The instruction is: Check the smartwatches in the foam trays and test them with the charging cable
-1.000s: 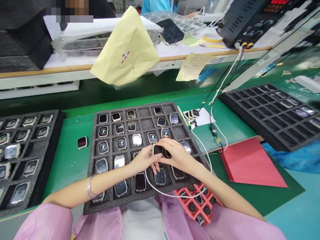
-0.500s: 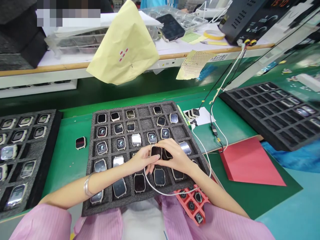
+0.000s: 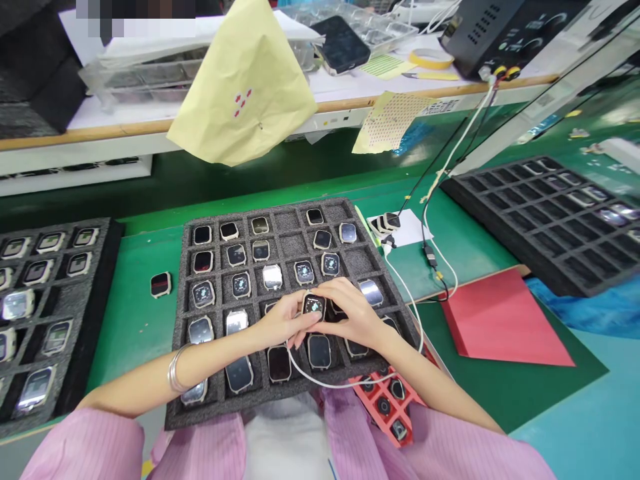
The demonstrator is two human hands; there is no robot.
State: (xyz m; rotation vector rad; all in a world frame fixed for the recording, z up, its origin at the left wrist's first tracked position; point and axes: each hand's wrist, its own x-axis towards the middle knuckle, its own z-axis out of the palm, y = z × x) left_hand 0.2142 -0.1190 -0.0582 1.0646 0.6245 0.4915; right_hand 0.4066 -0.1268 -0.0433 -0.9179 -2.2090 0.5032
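Above a dark grey foam tray [image 3: 295, 245] I hold a smartwatch [image 3: 313, 302] between both hands, its screen lit with a watch face. My left hand [image 3: 284, 321] is closed on the watch's left and lower side, the thumb at its lower edge. My right hand [image 3: 354, 312] grips its top and right side. A white cable [image 3: 325, 385] loops from under my left hand toward the right; its end is hidden behind the fingers. Several smartwatches sit in the tray's compartments, a few with lit faces, such as the lit smartwatch [image 3: 304, 272] just beyond my hands.
A lone smartwatch [image 3: 161, 285] lies left of the tray. Another foam tray [image 3: 70, 303] stands at far left, a third foam tray [image 3: 530, 220] at right. A red box [image 3: 505, 320] and a red tray [image 3: 373, 400] are nearby. A shelf edge [image 3: 340, 103] crosses behind.
The held watch's screen was dark and now shows a lit face. A watch at the tray's left, in the second row, has gone dark. My hands have barely moved.
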